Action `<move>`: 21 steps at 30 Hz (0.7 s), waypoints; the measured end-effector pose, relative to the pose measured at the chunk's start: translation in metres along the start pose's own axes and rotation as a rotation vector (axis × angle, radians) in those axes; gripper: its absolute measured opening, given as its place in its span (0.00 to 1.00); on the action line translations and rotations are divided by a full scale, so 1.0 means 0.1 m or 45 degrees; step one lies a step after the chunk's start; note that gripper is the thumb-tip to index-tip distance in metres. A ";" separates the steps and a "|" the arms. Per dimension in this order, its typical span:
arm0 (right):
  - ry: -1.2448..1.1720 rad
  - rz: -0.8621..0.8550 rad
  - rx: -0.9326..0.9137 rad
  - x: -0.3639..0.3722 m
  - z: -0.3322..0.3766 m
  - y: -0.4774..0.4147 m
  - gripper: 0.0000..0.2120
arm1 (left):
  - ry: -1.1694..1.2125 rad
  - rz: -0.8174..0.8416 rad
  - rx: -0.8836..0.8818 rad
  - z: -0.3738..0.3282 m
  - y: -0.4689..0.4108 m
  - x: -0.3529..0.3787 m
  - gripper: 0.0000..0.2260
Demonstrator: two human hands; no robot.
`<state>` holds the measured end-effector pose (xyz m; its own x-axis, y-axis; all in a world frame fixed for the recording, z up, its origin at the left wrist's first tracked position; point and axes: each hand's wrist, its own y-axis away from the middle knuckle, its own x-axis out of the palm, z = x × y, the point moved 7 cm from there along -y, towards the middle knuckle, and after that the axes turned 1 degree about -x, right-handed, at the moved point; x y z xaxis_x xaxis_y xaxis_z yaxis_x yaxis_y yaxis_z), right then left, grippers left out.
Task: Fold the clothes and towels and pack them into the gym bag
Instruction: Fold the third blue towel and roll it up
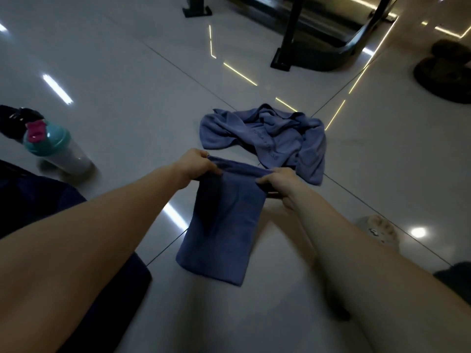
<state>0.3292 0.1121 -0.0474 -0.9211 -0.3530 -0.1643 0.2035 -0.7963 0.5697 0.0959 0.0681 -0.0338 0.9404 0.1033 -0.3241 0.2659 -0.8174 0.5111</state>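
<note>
The folded blue towel hangs as a long, smooth rectangle. Its upper edge is pinched at the two corners by the left hand and the right hand, each grip closed on the cloth. Its lower end lies on the glossy tiled floor. Just beyond, a second blue towel lies crumpled, faint lettering along one fold.

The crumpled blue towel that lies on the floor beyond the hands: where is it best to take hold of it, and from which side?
Probably take the crumpled towel at its flat flap nearest the person, coming from above on the right side. That end lies spread out on the floor, while the middle is bunched in folds.
</note>
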 end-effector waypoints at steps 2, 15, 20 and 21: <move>-0.002 -0.014 -0.149 -0.01 0.33 0.13 0.04 | 0.037 -0.061 0.111 -0.28 0.16 -0.20 0.09; 0.498 -0.004 -0.801 0.13 0.90 1.04 0.08 | -0.485 -0.482 0.773 -0.55 1.31 -0.67 0.08; 0.793 0.150 -0.566 0.34 -0.08 1.04 0.10 | -0.683 -0.249 0.552 0.43 1.37 -0.25 0.11; 0.800 0.181 -0.507 0.38 -0.26 1.07 0.11 | -0.725 -0.158 0.482 0.63 1.39 -0.16 0.13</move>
<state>0.3252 0.0004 -0.0136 -0.5387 -0.5841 -0.6072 0.5202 -0.7975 0.3055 0.1039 -0.0827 -0.0078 0.6225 -0.0199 -0.7824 0.1750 -0.9708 0.1639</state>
